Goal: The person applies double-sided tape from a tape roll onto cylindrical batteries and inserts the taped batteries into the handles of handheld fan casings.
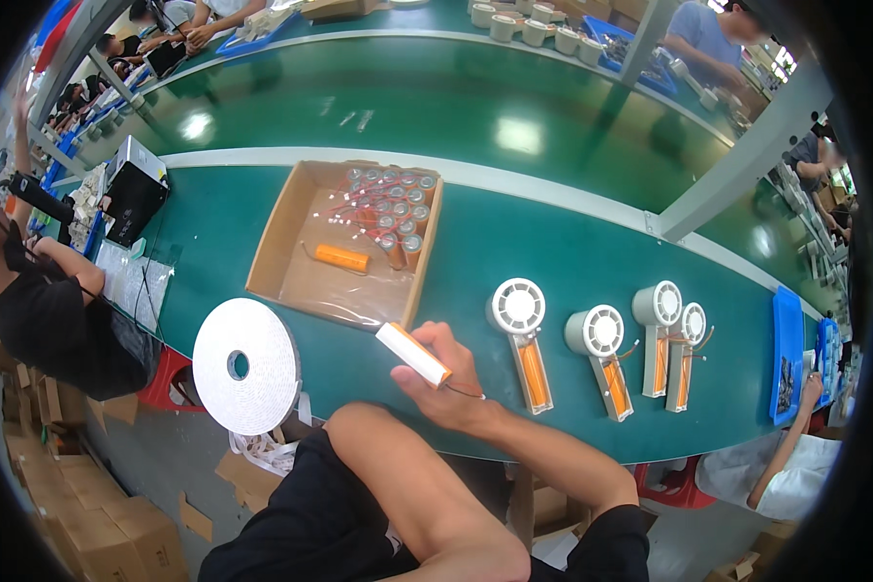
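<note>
My right hand [446, 378] is closed around an orange battery pack with a white strip [413, 355] along its upper side. A thin dark wire trails from the pack's lower end beside my fingers. It is held just above the near edge of an open cardboard box [296, 276]. In the box one orange battery pack [341, 258] lies on its side, and several others [398, 215] with red wires stand upright at the far right. A large roll of white tape [262, 373] lies left of my right hand. My left hand is not in view.
Several white round fan units with orange packs in their handles [520, 325] lie on the green table [475, 233] at right. A blue tray [788, 354] is at the far right edge. A metal post [747, 160] rises behind. People sit at both sides; cartons [116, 533] stand lower left.
</note>
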A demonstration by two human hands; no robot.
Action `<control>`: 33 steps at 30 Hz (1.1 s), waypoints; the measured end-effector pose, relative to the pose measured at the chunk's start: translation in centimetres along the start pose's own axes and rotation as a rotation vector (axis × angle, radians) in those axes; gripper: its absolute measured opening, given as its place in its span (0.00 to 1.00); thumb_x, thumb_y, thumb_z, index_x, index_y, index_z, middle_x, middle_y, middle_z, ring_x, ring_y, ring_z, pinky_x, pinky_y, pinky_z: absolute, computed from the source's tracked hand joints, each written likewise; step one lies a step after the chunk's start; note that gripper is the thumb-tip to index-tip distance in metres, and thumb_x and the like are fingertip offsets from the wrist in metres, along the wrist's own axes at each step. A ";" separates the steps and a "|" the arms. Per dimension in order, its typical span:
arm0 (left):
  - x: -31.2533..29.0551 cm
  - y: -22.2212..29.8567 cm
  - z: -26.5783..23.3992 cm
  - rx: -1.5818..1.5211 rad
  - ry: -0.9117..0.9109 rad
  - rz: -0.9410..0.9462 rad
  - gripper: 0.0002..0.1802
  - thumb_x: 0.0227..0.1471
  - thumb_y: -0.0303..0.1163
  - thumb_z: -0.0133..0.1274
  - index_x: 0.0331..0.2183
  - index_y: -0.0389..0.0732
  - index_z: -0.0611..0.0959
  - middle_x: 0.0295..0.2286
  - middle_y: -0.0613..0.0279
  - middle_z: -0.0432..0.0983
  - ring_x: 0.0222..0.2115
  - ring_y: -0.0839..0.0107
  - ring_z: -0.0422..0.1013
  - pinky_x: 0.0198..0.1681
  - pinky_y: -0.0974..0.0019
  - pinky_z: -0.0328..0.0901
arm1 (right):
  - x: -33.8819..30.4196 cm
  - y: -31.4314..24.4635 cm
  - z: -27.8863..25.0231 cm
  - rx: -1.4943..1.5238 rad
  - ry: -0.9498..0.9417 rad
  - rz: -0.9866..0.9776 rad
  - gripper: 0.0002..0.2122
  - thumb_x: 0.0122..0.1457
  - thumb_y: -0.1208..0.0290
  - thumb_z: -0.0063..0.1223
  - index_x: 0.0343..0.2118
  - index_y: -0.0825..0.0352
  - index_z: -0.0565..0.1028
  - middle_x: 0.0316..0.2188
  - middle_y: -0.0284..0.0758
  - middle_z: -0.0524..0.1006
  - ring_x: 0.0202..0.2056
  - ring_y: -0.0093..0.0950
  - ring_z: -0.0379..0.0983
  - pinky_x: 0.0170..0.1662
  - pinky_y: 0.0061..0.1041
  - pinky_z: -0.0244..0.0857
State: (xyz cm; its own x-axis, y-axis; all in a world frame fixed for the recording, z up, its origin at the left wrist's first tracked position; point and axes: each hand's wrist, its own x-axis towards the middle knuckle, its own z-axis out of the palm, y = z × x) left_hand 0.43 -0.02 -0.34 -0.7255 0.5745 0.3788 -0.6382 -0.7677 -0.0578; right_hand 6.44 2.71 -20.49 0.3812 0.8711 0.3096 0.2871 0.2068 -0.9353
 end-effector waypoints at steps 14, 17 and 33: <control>0.8 0.6 -1.7 0.390 -0.381 -0.037 0.23 0.52 0.14 0.52 0.52 0.32 0.76 0.45 0.59 0.74 0.36 0.71 0.64 0.48 0.72 0.58 | 0.1 0.0 0.3 0.027 0.001 0.025 0.19 0.57 0.61 0.62 0.41 0.69 0.66 0.28 0.40 0.75 0.28 0.34 0.77 0.31 0.30 0.70; 0.6 0.5 -1.7 0.379 -0.351 -0.008 0.23 0.52 0.14 0.52 0.52 0.32 0.77 0.45 0.61 0.75 0.36 0.72 0.64 0.50 0.73 0.57 | 0.1 0.0 0.3 0.025 0.003 0.019 0.19 0.57 0.60 0.62 0.40 0.68 0.66 0.29 0.40 0.75 0.29 0.34 0.77 0.31 0.30 0.70; 0.8 0.3 -1.7 0.287 -0.378 -0.048 0.19 0.52 0.13 0.52 0.47 0.30 0.78 0.48 0.56 0.72 0.35 0.73 0.64 0.38 0.75 0.60 | 0.2 0.0 0.6 0.034 0.002 0.014 0.20 0.58 0.59 0.62 0.41 0.68 0.66 0.28 0.40 0.75 0.28 0.35 0.77 0.31 0.30 0.70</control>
State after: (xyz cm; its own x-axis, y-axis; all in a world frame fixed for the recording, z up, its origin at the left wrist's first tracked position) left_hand -0.73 0.66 -1.60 -0.5185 0.5083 0.6876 -0.5325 -0.8211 0.2054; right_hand 5.96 3.18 -20.54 0.3870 0.8729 0.2971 0.2522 0.2098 -0.9447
